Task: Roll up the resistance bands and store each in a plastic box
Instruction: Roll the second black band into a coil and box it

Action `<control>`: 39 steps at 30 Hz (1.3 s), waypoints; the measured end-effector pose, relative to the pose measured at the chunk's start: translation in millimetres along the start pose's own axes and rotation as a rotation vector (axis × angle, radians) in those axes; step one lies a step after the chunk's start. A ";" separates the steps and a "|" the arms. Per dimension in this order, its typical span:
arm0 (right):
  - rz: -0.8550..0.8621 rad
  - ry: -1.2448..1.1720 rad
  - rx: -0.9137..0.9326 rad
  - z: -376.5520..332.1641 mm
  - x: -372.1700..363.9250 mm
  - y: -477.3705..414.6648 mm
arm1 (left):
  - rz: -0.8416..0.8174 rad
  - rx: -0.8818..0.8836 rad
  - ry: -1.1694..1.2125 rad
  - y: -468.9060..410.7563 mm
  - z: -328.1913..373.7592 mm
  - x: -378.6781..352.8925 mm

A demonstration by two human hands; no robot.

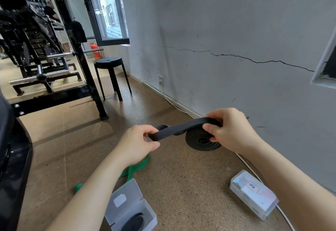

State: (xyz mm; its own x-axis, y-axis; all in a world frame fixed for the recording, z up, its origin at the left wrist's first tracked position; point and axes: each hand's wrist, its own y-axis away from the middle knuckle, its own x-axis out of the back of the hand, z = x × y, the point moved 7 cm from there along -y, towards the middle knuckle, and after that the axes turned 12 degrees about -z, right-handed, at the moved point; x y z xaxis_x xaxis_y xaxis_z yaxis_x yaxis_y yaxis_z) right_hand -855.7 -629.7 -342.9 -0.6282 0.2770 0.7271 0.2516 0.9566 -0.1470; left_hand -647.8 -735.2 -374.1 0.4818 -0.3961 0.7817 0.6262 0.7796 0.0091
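Band [181, 128] tail horiz., L hand [138, 143] to R-hand [231, 130] coil.

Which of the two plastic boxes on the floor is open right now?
The plastic box under the left forearm is open, lid raised, with a rolled black band inside. The labelled box by the white cable is closed.

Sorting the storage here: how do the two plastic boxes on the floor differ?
The near box lies open with a rolled black band inside; the right box is shut. The near box bears a blank white label, the right box a red-edged one. Both are clear plastic.
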 end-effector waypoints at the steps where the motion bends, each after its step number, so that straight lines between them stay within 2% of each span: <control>1: -0.008 -0.019 -0.005 0.6 -2.4 -0.4 | 0.034 -0.005 -0.003 -0.4 0.5 0.7; 7: -0.004 -0.146 -0.050 10.1 -0.8 -1.4 | 0.177 -0.022 0.005 -2.1 1.5 8.1; 11: -0.035 -0.182 -0.077 17.6 -0.5 0.1 | 0.064 0.067 0.104 -7.0 -17.7 -4.8; 12: -0.042 -0.173 -0.079 18.1 -1.3 0.2 | 0.046 0.086 0.192 -7.8 -21.1 -8.4; 15: -0.039 -0.167 -0.073 19.3 -1.0 0.2 | 0.006 0.103 0.687 -10.9 -23.9 -16.6; 18: -0.037 -0.186 -0.077 22.1 1.1 0.0 | -0.081 0.026 1.098 -12.2 -14.3 -21.2; 22: -0.024 -0.275 -0.107 29.4 4.2 0.9 | -0.144 -0.096 1.434 -9.0 -3.6 -16.9; 24: -0.031 -0.305 -0.101 29.8 4.9 1.0 | -0.138 -0.063 1.386 -8.7 -7.7 -16.3; 25: -0.043 -0.298 -0.095 28.4 4.6 1.0 | -0.131 -0.033 1.282 -8.5 -11.7 -16.2; 29: -0.093 -0.215 -0.058 18.3 2.4 1.3 | -0.144 0.108 0.729 -6.7 -26.7 -19.2; 32: -0.113 -0.083 -0.022 7.0 -1.0 3.3 | -0.004 0.071 0.210 -4.2 -18.6 -6.0; 33: -0.123 -0.041 -0.008 2.8 -3.5 4.0 | 0.060 0.014 0.167 -2.6 -9.7 0.2; 35: -0.148 0.015 0.019 -5.2 -9.7 5.1 | 0.117 -0.132 0.261 1.4 12.1 5.6; 37: -0.171 0.028 0.042 -11.6 -15.0 5.3 | 0.076 -0.242 0.316 4.7 35.9 -2.1; 39: -0.188 0.037 0.070 -17.4 -18.1 5.0 | 0.047 -0.281 0.240 6.0 49.6 -14.4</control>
State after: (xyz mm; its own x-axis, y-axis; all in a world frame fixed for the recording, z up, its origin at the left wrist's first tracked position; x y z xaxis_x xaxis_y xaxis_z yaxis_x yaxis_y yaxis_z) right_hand -830.2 -631.5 -345.2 -0.6311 0.0910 0.7703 0.0799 0.9954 -0.0522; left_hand -681.4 -700.8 -354.4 0.6229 -0.4913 0.6087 0.7279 0.6492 -0.2209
